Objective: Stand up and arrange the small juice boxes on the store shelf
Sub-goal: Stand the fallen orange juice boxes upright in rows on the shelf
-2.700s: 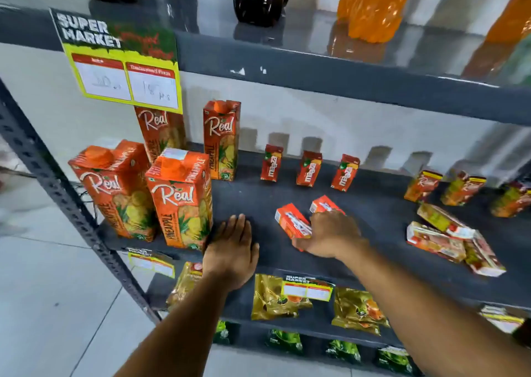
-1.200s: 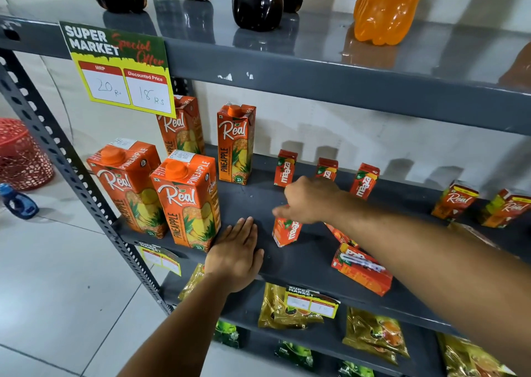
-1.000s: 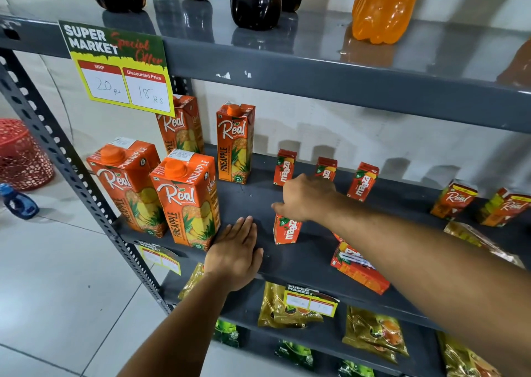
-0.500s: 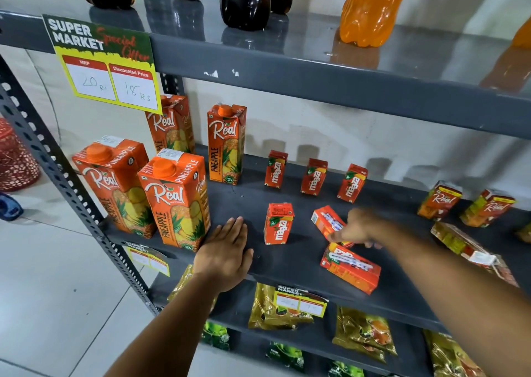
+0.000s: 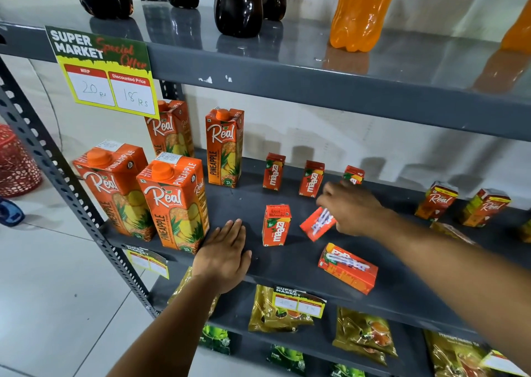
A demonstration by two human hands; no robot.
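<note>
On the grey middle shelf [image 5: 287,264], three small red Maaza juice boxes stand in a back row: one [image 5: 273,171], a second [image 5: 311,178], and a third [image 5: 354,174] partly hidden by my right hand. A fourth box [image 5: 276,225] stands upright in front of them. My right hand [image 5: 352,207] grips a tilted small box [image 5: 317,223], straw side showing, just off the shelf. Another small box [image 5: 347,267] lies flat near the front edge. My left hand [image 5: 225,254] rests flat, palm down, on the shelf beside the large cartons.
Several tall Real pineapple cartons [image 5: 175,204] stand at the left. Small Real boxes [image 5: 436,200] stand at the right back. Dark and orange soda bottles [image 5: 362,8] fill the upper shelf. A price tag [image 5: 105,72] hangs from it. Snack packets [image 5: 365,333] lie on the lower shelf.
My right hand set one Maaza box upright in the front row, then moved right and picked up a second lying box, which is now tilted in its grip. My left hand stayed put.
</note>
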